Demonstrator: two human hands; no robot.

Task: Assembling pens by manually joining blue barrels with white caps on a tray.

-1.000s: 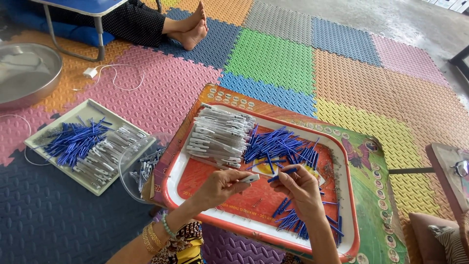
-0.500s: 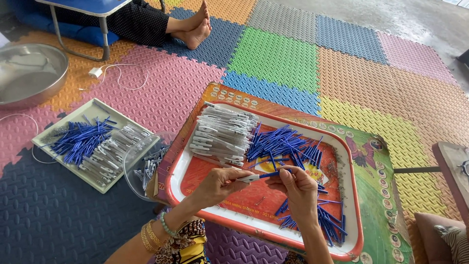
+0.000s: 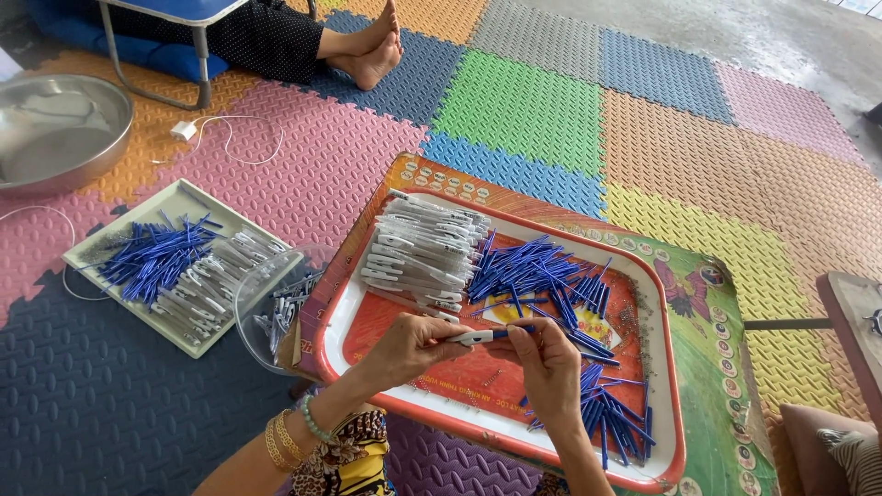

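My left hand point(image 3: 412, 347) pinches a white pen barrel point(image 3: 474, 337) at its near end. A thin blue pen part point(image 3: 513, 332) sticks out of that barrel, and my right hand point(image 3: 549, 366) grips it. Both hands hover over a red tray with a white rim point(image 3: 342, 312). On the tray lie a stack of white pen barrels point(image 3: 421, 253), a heap of blue pen parts point(image 3: 533, 274) and more blue parts point(image 3: 614, 413) near my right wrist. Bangles and a bead bracelet circle my left wrist.
A white tray point(image 3: 110, 234) at left holds blue parts and white barrels. A clear plastic bowl point(image 3: 266, 308) of small pieces sits beside the red tray. A steel basin point(image 3: 55, 129) and a white cable point(image 3: 220, 129) lie at far left. Another person's feet point(image 3: 372, 41) rest at the top.
The blue part has gone further into the white barrel as my hands drew closer together. The view shifted slightly.
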